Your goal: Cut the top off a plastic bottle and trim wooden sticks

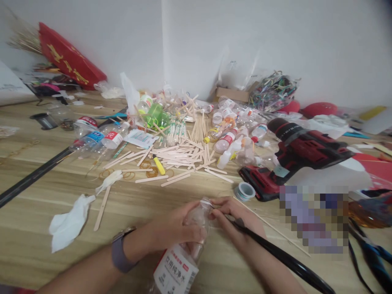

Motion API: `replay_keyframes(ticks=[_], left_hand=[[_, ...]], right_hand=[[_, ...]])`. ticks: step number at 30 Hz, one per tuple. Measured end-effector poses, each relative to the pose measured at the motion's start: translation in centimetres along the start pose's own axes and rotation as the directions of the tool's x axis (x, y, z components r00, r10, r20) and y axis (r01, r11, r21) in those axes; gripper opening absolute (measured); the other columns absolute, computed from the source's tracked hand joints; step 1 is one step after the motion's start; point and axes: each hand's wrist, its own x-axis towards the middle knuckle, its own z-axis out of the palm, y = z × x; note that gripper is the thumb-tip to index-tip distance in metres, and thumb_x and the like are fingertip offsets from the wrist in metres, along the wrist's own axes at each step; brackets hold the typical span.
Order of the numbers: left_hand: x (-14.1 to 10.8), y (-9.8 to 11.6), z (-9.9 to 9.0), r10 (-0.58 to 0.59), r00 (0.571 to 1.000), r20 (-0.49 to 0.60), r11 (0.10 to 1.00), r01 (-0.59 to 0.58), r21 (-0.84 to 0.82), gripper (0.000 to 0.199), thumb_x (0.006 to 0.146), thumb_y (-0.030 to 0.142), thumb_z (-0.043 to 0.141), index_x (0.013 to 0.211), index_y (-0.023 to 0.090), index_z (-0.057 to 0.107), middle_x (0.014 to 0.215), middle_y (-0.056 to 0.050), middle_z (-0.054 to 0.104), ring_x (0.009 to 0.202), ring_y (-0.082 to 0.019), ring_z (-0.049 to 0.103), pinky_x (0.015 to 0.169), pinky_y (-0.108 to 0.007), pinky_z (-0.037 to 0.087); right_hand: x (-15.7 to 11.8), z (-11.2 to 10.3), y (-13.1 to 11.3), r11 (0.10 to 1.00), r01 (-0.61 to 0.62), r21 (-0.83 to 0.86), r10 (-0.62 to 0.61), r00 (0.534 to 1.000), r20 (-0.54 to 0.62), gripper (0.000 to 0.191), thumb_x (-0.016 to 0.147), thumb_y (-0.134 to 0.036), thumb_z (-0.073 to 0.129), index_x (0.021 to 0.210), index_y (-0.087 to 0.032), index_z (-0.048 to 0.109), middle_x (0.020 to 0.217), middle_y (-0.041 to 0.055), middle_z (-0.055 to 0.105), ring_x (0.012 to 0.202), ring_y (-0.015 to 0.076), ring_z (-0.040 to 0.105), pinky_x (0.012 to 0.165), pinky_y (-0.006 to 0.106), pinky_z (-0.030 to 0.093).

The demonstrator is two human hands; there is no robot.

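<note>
My left hand (pixel 180 228) is wrapped round a clear plastic water bottle (pixel 179 267) with a white label, which leans with its neck up and away from me. My right hand (pixel 235 214) is closed at the bottle's neck, with a long, slim black-handled tool (pixel 275 247) in its grip. The tool's thin dark end meets the neck; its exact kind and tip I cannot make out. The handle runs down to the lower right. A small roll of tape (pixel 245 190) lies just beyond my right hand.
A red and black cordless drill (pixel 294 151) stands at the right, with blue-handled pliers (pixel 372 253) nearer me. Wooden craft sticks (pixel 183 155), a yellow-handled tool (pixel 159 165) and several plastic bottles (pixel 226 139) cover the middle. Crumpled white tissue (pixel 70 222) and a black rod (pixel 36 175) lie left.
</note>
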Motion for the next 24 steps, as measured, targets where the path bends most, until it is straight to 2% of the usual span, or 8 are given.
replay_keyframes(ticks=[2,4,7,14,18,24], left_hand=[[0.3,-0.1,0.1,0.026,0.999,0.047,0.981,-0.016,-0.194,0.064,0.077,0.048,0.073,0.132,0.020,0.054,0.089,-0.004,0.062,0.072,-0.017,0.061,0.064,-0.027,0.045],[0.7,-0.3,0.2,0.041,0.998,0.049,0.931,-0.021,-0.365,0.058,0.078,0.047,0.071,0.127,0.018,0.056,0.093,-0.007,0.064,0.074,-0.020,0.066,0.065,-0.031,0.048],[1.1,-0.6,0.3,0.039,0.999,-0.012,0.891,-0.040,-0.453,0.058,0.073,0.038,0.076,0.124,0.017,0.058,0.092,-0.006,0.065,0.068,-0.018,0.066,0.064,-0.032,0.050],[0.3,0.7,0.8,-0.053,0.986,-0.160,0.922,-0.013,-0.387,0.055,0.073,0.032,0.077,0.123,0.017,0.061,0.096,-0.005,0.068,0.065,-0.011,0.060,0.066,-0.027,0.047],[0.8,0.2,0.6,-0.039,0.986,-0.162,0.943,-0.017,-0.332,0.055,0.069,0.031,0.079,0.119,0.018,0.060,0.090,-0.002,0.065,0.066,-0.012,0.059,0.065,-0.028,0.046],[1.0,-0.6,0.2,-0.003,0.986,-0.167,0.978,-0.032,-0.206,0.062,0.072,0.037,0.078,0.127,0.018,0.055,0.090,-0.003,0.064,0.067,-0.013,0.058,0.067,-0.030,0.046]], right_hand=[[-0.1,0.1,0.3,0.998,-0.003,0.060,0.005,1.000,-0.024,0.021,0.096,-0.025,0.054,0.079,-0.024,0.066,0.091,0.0037,0.076,0.081,0.0170,0.073,0.067,0.025,0.058],[-0.4,0.6,0.6,0.996,0.017,0.090,-0.010,0.997,-0.078,0.020,0.097,-0.026,0.054,0.081,-0.025,0.065,0.092,0.0035,0.075,0.082,0.0169,0.073,0.067,0.025,0.057],[-0.8,1.2,1.0,0.995,0.007,0.099,0.003,0.995,-0.096,0.020,0.098,-0.029,0.053,0.083,-0.026,0.065,0.098,0.0027,0.076,0.087,0.0167,0.072,0.072,0.025,0.058],[-1.0,1.5,1.0,0.999,0.021,-0.029,-0.023,0.995,-0.099,0.027,0.099,-0.033,0.049,0.080,-0.026,0.067,0.108,0.0046,0.076,0.092,0.0192,0.074,0.075,0.027,0.061],[-0.5,0.6,0.2,0.994,0.041,-0.103,-0.045,0.998,-0.032,0.024,0.098,-0.026,0.050,0.080,-0.025,0.066,0.105,0.0051,0.077,0.087,0.0191,0.075,0.072,0.026,0.061],[-0.4,0.5,0.2,0.978,0.084,-0.190,-0.077,0.996,0.041,0.019,0.097,-0.022,0.050,0.082,-0.025,0.062,0.113,0.0068,0.075,0.079,0.0186,0.076,0.068,0.026,0.062]])
